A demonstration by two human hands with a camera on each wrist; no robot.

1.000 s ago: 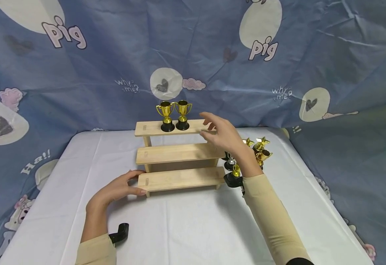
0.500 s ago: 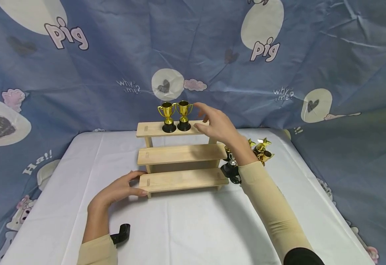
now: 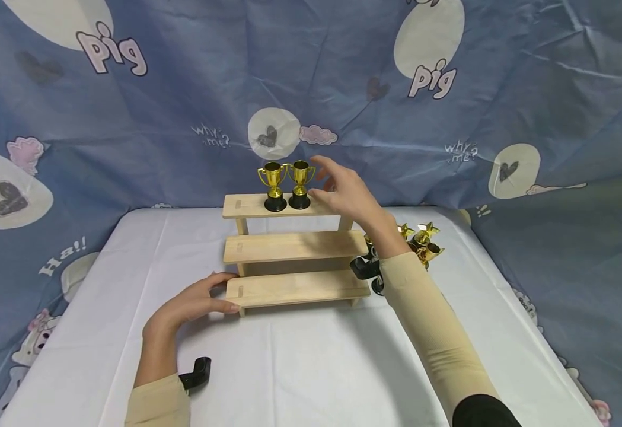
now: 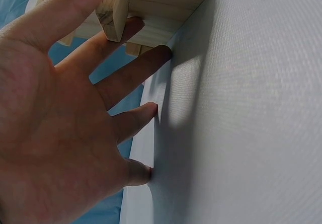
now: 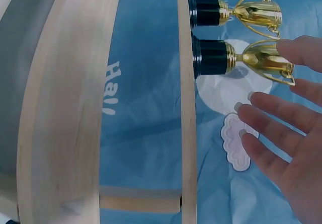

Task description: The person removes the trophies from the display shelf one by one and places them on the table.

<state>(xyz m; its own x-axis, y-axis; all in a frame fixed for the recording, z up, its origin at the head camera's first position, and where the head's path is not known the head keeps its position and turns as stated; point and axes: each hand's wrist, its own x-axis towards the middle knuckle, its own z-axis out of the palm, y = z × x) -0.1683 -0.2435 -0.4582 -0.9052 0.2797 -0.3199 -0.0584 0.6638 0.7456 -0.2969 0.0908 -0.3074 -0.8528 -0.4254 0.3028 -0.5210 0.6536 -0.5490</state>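
Observation:
A three-step wooden shelf (image 3: 294, 287) stands on the white table. Its top step carries two small gold trophy cups with black bases, a left cup (image 3: 273, 176) and a right cup (image 3: 300, 175), side by side. My left hand (image 3: 190, 303) holds the left end of the lowest step, thumb in front and forefinger behind; its other fingers spread toward the cloth in the left wrist view. Beside the right cup is my right hand (image 3: 350, 193), fingers parted and nothing gripped. In the right wrist view its thumb (image 5: 302, 53) overlaps that cup's rim.
Right of the shelf, partly behind my right forearm, several small trophies cluster, among them a star trophy (image 3: 425, 232) and a tilted gold cup (image 3: 429, 252). A blue printed cloth (image 3: 182, 89) hangs behind the table. Black wrist cameras sit on both wrists.
My right hand has moved left and slightly up along the top step, closer to the right cup. My left hand stays on the lowest step; the cups keep their places.

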